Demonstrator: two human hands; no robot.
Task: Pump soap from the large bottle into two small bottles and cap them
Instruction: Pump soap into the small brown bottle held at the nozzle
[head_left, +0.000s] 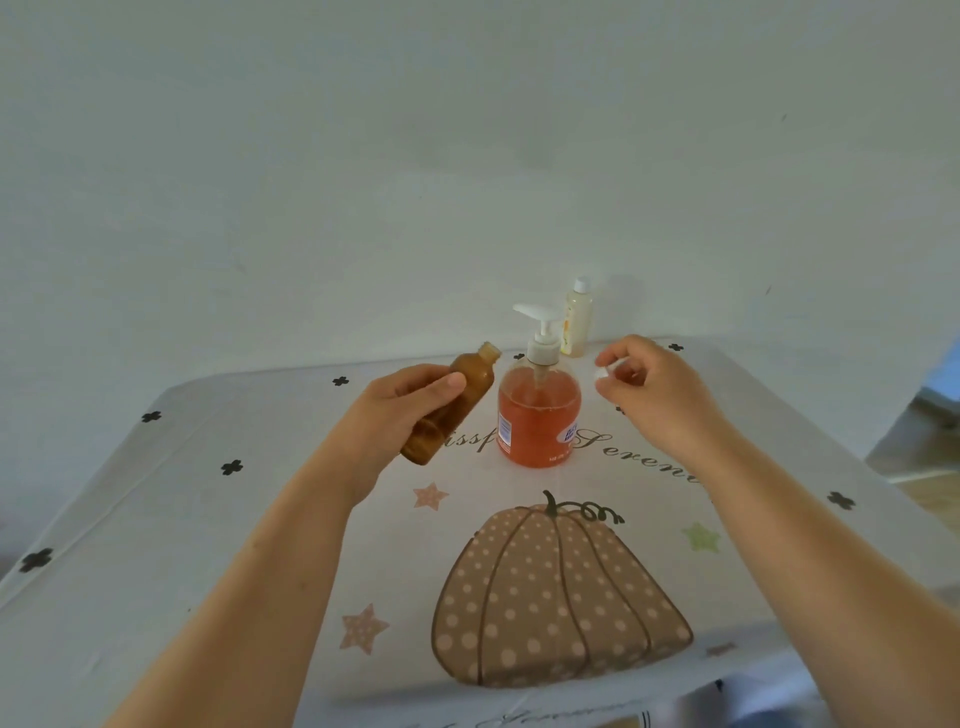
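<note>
A large clear pump bottle (538, 410) of orange soap stands upright in the middle of the table, with a white pump head. My left hand (400, 410) grips a small amber bottle (457, 402), tilted with its uncapped neck toward the pump, just left of the large bottle and above the table. My right hand (652, 387) hovers to the right of the pump and pinches a small white cap (601, 374) between thumb and fingers. A second small bottle (576, 319), pale yellow with a white cap on, stands upright behind the pump bottle by the wall.
The table (260, 519) wears a white cloth printed with a dotted pumpkin, stars and black crosses. A plain wall rises right behind its far edge. The table's right edge drops to a wooden floor (930, 488).
</note>
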